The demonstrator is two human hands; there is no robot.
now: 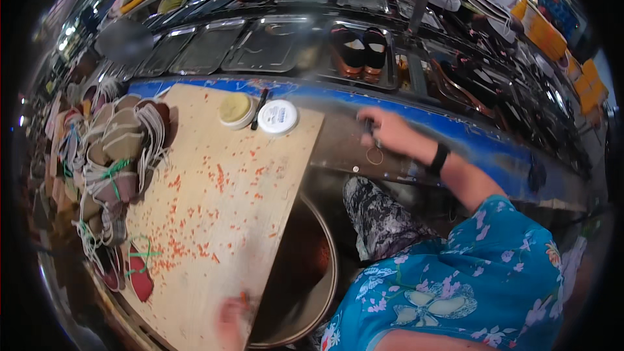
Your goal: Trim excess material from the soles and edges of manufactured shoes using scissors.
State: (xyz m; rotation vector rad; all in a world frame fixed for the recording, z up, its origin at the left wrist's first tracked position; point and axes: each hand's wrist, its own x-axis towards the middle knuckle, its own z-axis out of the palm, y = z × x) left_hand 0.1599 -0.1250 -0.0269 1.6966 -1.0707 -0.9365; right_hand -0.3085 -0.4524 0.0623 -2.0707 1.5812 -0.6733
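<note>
Left to right: a heap of shoe uppers (123, 140); a single red upper (138, 277); orange scraps (172, 251) strewn over the pale wooden counter (240, 276). At its edge, the left hand (229, 320) is too blurred to tell its grip. A round drum (335, 257) opens beside that edge. The right hand (383, 131) curls around a small dark object (369, 127). The left hand is probably best kept low and slow, lest loose scraps scatter past the drum's rim.

Unreadable blue print (282, 114) on white lid (269, 123)
</note>
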